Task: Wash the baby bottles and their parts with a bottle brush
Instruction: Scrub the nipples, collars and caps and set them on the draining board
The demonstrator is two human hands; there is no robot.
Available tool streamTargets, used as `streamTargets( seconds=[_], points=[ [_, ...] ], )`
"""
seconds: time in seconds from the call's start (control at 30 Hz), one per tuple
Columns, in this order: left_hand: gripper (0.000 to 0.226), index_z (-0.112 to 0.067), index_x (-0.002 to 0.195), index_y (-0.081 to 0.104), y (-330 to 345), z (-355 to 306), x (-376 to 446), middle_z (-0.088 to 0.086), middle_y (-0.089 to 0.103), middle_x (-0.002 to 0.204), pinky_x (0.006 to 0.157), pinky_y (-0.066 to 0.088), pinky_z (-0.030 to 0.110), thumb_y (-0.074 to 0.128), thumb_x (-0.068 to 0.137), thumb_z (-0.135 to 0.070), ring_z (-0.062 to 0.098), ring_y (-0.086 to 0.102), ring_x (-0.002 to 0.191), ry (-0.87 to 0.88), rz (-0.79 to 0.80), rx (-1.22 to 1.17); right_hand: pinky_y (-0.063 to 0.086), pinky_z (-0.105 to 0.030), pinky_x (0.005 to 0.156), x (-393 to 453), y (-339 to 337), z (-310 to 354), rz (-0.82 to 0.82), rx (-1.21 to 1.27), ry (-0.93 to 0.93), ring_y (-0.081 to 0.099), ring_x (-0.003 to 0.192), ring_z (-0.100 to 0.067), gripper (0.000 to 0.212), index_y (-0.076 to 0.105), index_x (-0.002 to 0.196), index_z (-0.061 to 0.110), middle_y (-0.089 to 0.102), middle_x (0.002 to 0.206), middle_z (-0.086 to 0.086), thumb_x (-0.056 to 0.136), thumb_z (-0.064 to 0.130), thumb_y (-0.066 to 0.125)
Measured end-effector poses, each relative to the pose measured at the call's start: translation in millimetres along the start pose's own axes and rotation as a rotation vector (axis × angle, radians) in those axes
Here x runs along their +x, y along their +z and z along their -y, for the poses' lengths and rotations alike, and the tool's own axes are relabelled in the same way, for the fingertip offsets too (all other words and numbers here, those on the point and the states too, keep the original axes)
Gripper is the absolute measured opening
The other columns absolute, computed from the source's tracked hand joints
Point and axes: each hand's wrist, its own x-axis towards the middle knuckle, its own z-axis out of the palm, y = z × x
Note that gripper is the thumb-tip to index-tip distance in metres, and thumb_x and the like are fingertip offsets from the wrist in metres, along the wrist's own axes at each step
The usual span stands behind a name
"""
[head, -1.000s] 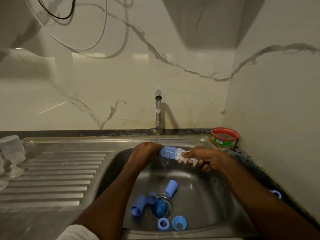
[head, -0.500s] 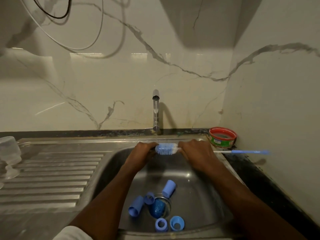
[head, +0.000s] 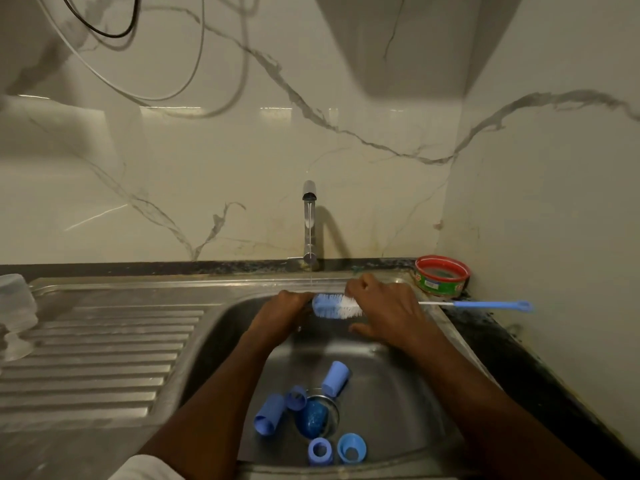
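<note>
Bottle brush [head: 335,306] under the tap's stream, right hand [head: 384,308] closed on its stem, left hand [head: 289,308] curled at its tip, contents unclear; blue bottle parts [head: 334,377] lie near the sink's [head: 398,393] drain, seemingly still unwashed.

The stainless steel sink [head: 398,386] had a bunch of blue plastic bottle caps and rings [head: 334,378] scattered round the drain, below the grip. Ribbed steel drainboard [head: 104,344], off left of it, carried a clear bottle [head: 15,306].
</note>
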Motion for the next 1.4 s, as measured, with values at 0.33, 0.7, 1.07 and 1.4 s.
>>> streamTargets(
  seconds=[0.33, 0.7, 1.07, 1.4],
  points=[
    [0.034, -0.026, 0.13, 0.065, -16.2, -1.6, -3.8, 0.002, 0.07, 0.124, 0.097, 0.051, 0.036, 0.064, 0.098, -0.035, 0.018, 0.065, 0.112, 0.056, -0.11, 0.082, 0.047, -0.023, 0.047, 7.9, -20.4, -0.6, 0.468, 1.007, 0.655, 0.056, 0.06, -0.01, 0.023, 0.073, 0.105, 0.015, 0.07, 0.07, 0.006, 0.09, 0.033, 0.072],
    [0.032, -0.016, 0.127, 0.067, -14.8, 1.8, -4.0, 0.003, 0.071, 0.124, 0.1, 0.049, 0.026, 0.068, 0.096, -0.022, 0.011, 0.064, 0.114, 0.056, -0.106, -0.204, 0.051, -0.037, 0.074, -4.2, -3.2, 5.2, -0.031, 0.069, 0.068, 0.064, 0.097, -0.02, 0.061, 0.042, 0.127, 0.033, 0.062, 0.12, 0.004, 0.082, 0.069, 0.063],
    [0.022, -0.019, 0.109, 0.076, -8.3, -5.3, -1.5, -0.001, 0.077, 0.098, 0.078, 0.048, 0.015, 0.077, 0.089, -0.028, 0.006, 0.068, 0.085, -0.012, -0.177, -0.152, 0.036, -0.017, 0.036, -0.3, -13.7, 1.3, 0.455, 1.157, 0.72, 0.056, 0.038, -0.009, 0.021, 0.065, 0.097, 0.002, 0.073, 0.063, -0.003, 0.103, 0.019, 0.056],
    [0.026, -0.02, 0.108, 0.074, 0.9, -8.2, -1.8, -0.004, 0.075, 0.1, 0.084, 0.052, 0.016, 0.082, 0.083, -0.024, -0.001, 0.066, 0.09, -0.439, -0.202, -0.608, 0.038, -0.032, 0.074, -20.3, -5.9, -3.1, 0.288, 0.114, 0.534, 0.064, 0.108, -0.021, 0.029, 0.063, 0.121, 0.026, 0.067, 0.119, 0.0, 0.093, 0.032, 0.063]
  ],
)
